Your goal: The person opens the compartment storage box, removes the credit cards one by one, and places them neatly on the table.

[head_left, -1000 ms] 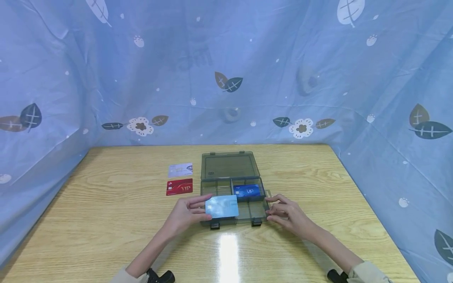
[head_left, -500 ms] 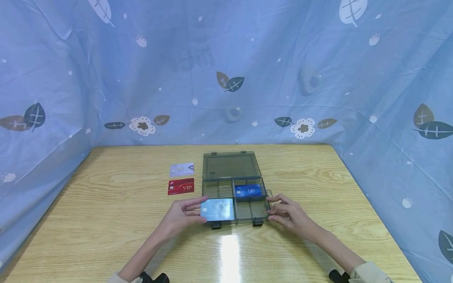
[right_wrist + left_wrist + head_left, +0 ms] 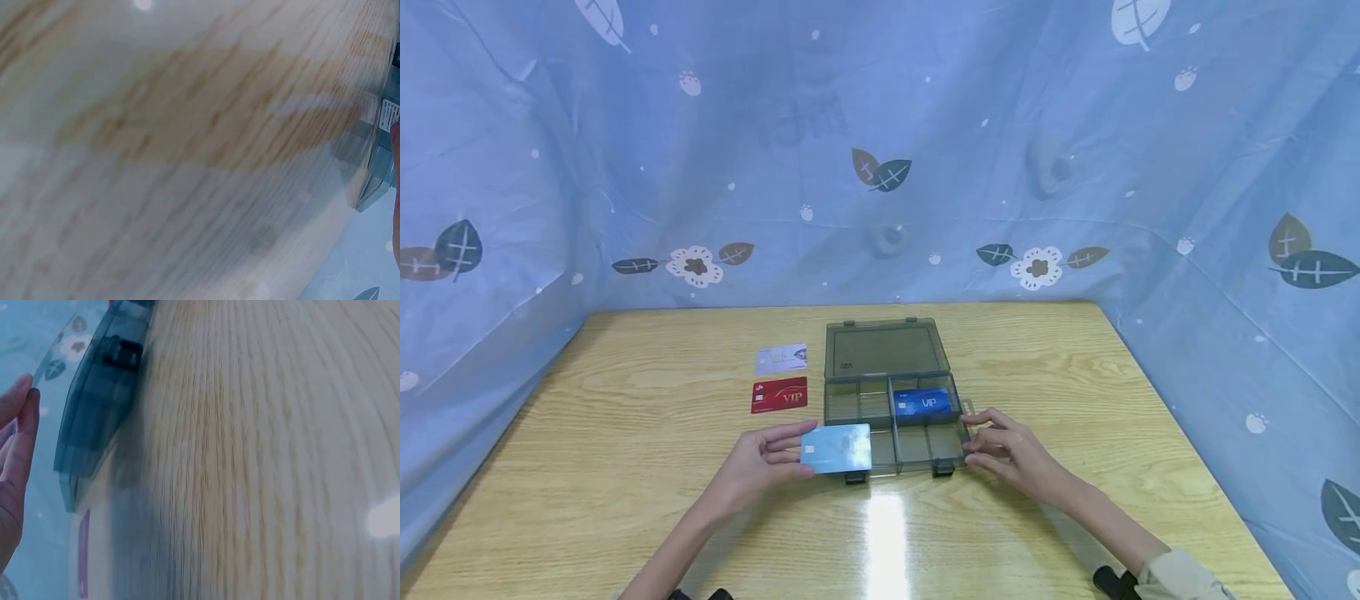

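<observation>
In the head view my left hand [image 3: 760, 462] pinches a light blue card [image 3: 837, 448] by its left edge. The card hangs over the front left part of a smoky see-through compartment box [image 3: 897, 422], partly hiding it. The left wrist view shows the thumb and fingers [image 3: 19, 412] meeting on the card's edge, above the table. My right hand [image 3: 1011, 450] touches the box's right side with its fingertips, the fingers slightly bent. A dark blue VIP card [image 3: 922, 403] lies in the back right compartment. The box lid [image 3: 886, 348] stands folded back.
Left of the box, a red VIP card [image 3: 779, 395] and a whitish VIP card [image 3: 781, 359] lie on the wooden table [image 3: 625, 450]. Two dark latches [image 3: 943, 468] stick out at the box's front. A blue patterned cloth [image 3: 880, 100] hangs behind and at the sides.
My left hand has drawn the light blue card to the left and a little toward me, uncovering more of the box's compartments. The right hand stays at the box's side.
</observation>
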A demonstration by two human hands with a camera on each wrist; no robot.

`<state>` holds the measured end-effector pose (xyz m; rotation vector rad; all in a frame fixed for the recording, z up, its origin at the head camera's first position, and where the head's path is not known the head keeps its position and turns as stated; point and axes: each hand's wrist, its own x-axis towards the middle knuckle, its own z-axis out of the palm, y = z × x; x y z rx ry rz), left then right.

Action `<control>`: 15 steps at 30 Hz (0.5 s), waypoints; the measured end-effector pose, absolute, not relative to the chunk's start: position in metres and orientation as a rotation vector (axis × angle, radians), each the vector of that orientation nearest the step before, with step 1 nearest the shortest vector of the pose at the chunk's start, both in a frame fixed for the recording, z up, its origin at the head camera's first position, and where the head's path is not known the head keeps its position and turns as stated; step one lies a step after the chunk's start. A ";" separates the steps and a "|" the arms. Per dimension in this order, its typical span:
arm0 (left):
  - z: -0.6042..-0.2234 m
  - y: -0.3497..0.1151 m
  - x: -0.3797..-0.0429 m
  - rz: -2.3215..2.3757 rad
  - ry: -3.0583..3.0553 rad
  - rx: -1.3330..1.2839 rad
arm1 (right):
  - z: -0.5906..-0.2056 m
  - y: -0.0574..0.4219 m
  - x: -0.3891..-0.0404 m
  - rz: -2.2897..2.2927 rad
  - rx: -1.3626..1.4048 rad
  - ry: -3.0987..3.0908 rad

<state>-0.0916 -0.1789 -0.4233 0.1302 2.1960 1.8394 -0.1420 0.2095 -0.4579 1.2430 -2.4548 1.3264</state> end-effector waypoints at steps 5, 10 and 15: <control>-0.420 -0.190 -0.089 1.844 2.201 0.100 | -0.457 0.209 -0.142 1.327 1.250 -2.450; -0.422 -0.201 -0.086 1.854 2.206 0.095 | -0.454 0.208 -0.141 1.331 1.258 -2.440; -0.424 -0.212 -0.086 1.864 2.234 0.070 | -0.454 0.207 -0.140 1.316 1.240 -2.443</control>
